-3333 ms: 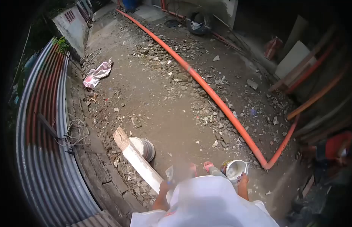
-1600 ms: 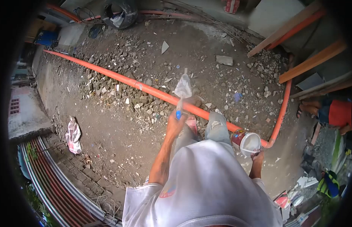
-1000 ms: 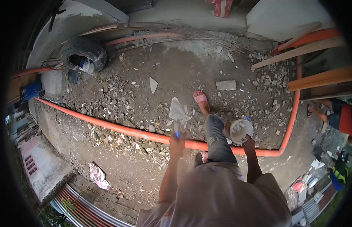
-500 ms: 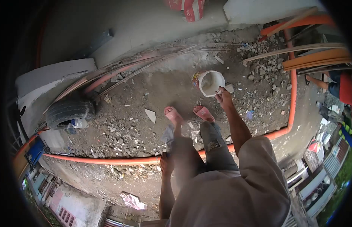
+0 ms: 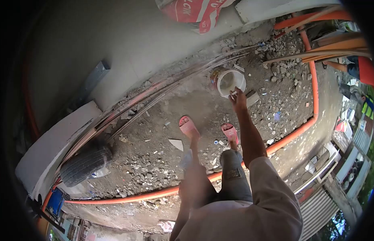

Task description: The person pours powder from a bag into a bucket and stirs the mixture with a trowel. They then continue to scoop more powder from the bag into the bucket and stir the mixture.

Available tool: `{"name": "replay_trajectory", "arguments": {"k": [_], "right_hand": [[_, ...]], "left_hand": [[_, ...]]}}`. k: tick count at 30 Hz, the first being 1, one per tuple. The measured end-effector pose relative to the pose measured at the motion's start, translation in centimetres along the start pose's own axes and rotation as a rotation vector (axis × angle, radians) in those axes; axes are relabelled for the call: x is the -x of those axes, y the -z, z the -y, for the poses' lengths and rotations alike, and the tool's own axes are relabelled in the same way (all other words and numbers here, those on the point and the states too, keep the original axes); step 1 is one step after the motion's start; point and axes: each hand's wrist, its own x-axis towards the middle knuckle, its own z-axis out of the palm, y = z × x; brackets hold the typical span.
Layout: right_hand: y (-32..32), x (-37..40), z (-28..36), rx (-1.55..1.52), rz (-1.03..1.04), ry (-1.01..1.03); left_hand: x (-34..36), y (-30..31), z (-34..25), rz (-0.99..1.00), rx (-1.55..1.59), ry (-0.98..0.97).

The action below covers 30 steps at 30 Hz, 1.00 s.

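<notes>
My right hand point(image 5: 237, 100) is closed on the rim side of a white bucket point(image 5: 231, 83), with a small pale piece showing at the fingers. The bucket is tilted with its mouth toward me, and greyish residue coats its inside. Coloured print covers its outer wall. My left hand point(image 5: 183, 193) is low beside my left leg, smeared and partly hidden, so I cannot tell what its fingers do. Below are my feet in pink slippers point(image 5: 189, 127) on rubble-strewn soil point(image 5: 155, 132).
An orange pipe point(image 5: 283, 145) runs across behind my feet and bends upward at right. Long wooden strips point(image 5: 155, 90) lie along the wall base. A tyre point(image 5: 85, 164) lies at left, a red-and-white sack point(image 5: 191, 10) on the concrete ledge. Another person point(image 5: 361, 68) is at far right.
My feet have shifted in a step, and the view has turned. The bucket is still in my right hand, its mouth angled differently. The left hand has become more hidden beside the leg.
</notes>
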Motion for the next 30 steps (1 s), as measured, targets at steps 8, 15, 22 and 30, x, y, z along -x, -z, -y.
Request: {"name": "replay_trajectory", "arguments": {"k": [8,15,22,30], "right_hand": [[12.0,-1.3,-4.8,0.382,-0.423,-0.103],[-0.3,14.8,5.0,0.567,0.082,0.131],[-18.1,22.0,25.4,0.342,0.227,0.366],[-29.2,21.1,36.7,0.547,0.215,0.324]], "left_hand": [[-3.6,2.0,6.2,0.16,-0.052,-0.013],[-10.1,12.5,-2.0,0.169,0.044,-0.043],[-23.3,28.7,-22.3,-0.173,0.175,-0.265],[-34.7,39.2,-46.9,-0.33,1.176,-0.183]]}}
